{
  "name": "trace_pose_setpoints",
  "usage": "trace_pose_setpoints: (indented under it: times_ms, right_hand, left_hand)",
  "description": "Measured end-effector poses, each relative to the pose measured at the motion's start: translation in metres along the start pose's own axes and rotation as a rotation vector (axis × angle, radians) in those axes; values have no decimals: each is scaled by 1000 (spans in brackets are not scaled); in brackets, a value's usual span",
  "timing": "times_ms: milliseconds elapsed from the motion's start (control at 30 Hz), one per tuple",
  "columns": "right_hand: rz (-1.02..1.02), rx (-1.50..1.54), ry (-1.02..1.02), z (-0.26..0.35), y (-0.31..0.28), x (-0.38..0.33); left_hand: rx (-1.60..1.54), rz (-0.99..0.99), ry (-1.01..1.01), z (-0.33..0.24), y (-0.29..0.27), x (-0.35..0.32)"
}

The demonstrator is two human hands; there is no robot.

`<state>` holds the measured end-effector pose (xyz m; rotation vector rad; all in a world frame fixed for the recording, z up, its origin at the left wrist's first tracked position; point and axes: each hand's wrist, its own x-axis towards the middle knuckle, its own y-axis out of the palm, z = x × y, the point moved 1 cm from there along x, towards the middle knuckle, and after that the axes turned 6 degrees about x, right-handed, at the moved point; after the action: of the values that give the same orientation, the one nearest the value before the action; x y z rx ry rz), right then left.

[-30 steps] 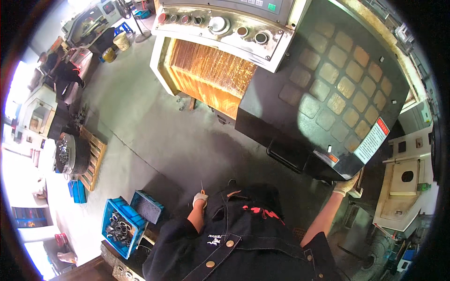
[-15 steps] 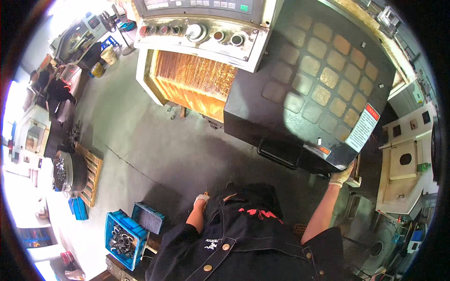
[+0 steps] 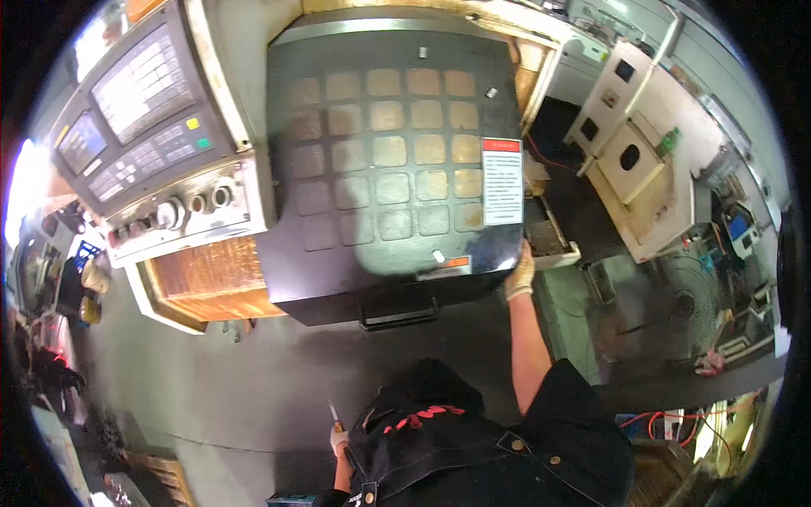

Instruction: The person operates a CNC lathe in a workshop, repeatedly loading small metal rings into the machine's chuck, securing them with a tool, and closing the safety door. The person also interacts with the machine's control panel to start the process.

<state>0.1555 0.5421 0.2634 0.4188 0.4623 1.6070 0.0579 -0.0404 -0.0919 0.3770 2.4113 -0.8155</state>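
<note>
In front of me is the black sliding door of a machine, with rows of rounded square panels on top and a bar handle on its front face. My right hand, in a pale work glove, grips the door's near right corner, its fingers partly hidden at the edge. Low on the left, my gloved left hand is closed round a slim tool with an orange handle and a thin metal shaft pointing up. I cannot make out its tip. That hand is apart from the machine.
Left of the door stands a control panel with keys and knobs, above an orange-brown stained recess. Rightward are another pale machine, a round fan guard and red cables. A wooden pallet lies lower left.
My view has turned right, bringing the door to the middle and the blue parts crate mostly out of sight. My right hand stays at the door's corner; the left-hand tool shows more plainly.
</note>
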Motion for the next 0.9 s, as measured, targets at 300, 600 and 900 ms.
trace_pose_setpoints:
  times_ms: [300,600,900]
  right_hand:
    - [95,104,-30,-15,-25,19]
    - [126,53,13,-22,-28,27]
    - [101,134,140,-26,-35,38]
  left_hand:
    - [283,188,-183,-57,-17,-11]
    - [444,344,-80,-53,-4,4]
    - [524,342,-114,-60,-6,1]
